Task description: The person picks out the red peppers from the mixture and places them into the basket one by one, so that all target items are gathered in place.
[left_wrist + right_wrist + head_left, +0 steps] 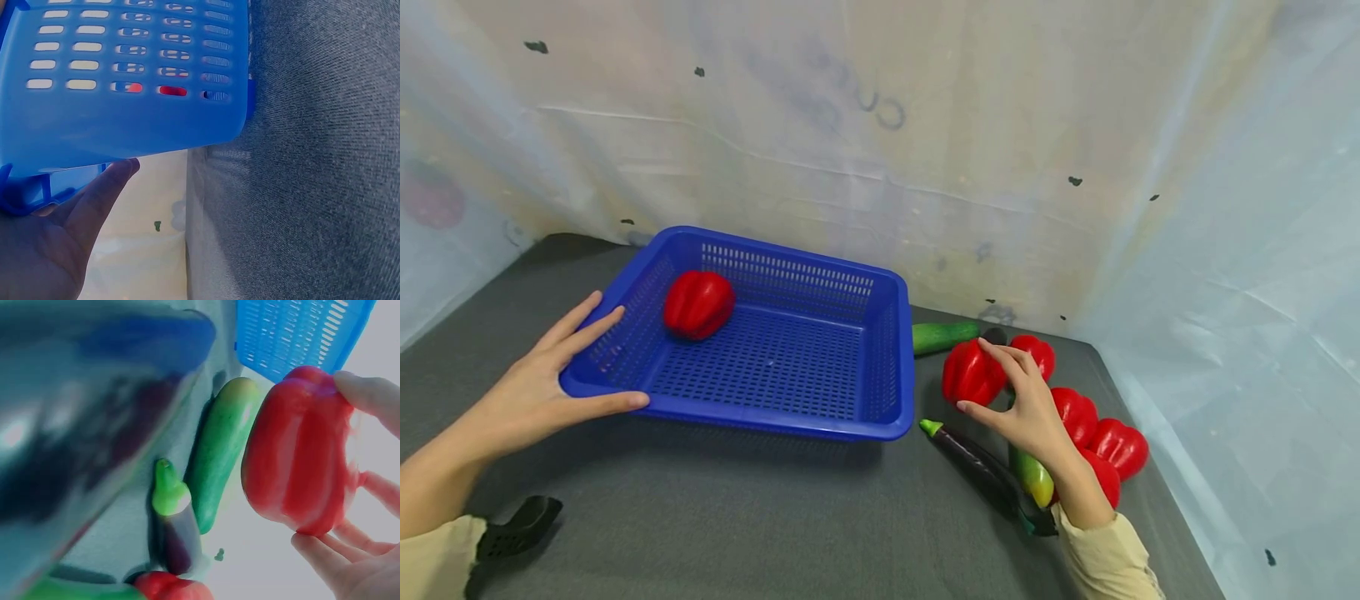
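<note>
My left hand [542, 387] rests on the near left corner of a blue plastic basket [775, 422], fingers spread along the left rim and thumb on the front rim. One red bell pepper [698, 305] lies inside, at the basket's left end. Between thumb and fingertips, my right hand [1033, 417] pinches another red bell pepper [972, 375], just right of the basket. The right wrist view shows this bell pepper [300, 456] held up, apart from the vegetables around it. In the left wrist view, the basket's slotted wall [125, 119] stands beside the left hand [69, 237].
Several more red bell peppers [1120, 448] lie by the right forearm. A long dark eggplant [973, 462], a yellow-tipped green vegetable [1037, 482] and a cucumber [943, 336] lie near them. Plastic sheeting [880, 150] rises behind the grey surface [760, 525]. A black strap [520, 529] sits by the left sleeve.
</note>
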Available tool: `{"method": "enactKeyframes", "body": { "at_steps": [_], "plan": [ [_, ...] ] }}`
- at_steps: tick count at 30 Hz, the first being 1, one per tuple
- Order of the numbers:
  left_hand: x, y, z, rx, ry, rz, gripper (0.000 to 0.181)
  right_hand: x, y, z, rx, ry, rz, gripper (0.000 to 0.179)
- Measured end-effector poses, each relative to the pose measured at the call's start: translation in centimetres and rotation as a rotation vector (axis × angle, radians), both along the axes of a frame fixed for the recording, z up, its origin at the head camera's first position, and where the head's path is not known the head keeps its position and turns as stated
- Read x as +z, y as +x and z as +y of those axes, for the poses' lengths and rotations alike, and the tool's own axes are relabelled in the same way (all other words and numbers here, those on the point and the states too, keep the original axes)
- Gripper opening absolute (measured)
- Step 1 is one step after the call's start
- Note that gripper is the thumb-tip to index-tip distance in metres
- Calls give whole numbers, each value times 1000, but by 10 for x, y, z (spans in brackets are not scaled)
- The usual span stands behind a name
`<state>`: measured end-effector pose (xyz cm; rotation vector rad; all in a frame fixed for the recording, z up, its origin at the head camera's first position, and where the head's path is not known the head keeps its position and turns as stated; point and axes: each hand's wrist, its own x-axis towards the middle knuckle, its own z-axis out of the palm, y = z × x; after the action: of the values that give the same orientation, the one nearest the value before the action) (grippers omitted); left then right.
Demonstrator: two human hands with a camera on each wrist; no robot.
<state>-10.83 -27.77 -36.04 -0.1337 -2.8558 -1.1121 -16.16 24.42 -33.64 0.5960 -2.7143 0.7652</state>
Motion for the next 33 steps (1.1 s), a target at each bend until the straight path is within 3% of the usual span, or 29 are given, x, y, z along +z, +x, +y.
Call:
{"method": "enactKeyframes", "body": {
  "at_steps": [33],
  "plan": [
    [0,1,0,-8,20,2,106,38,-15,-45,74,-31,93,81]
  ]
}}
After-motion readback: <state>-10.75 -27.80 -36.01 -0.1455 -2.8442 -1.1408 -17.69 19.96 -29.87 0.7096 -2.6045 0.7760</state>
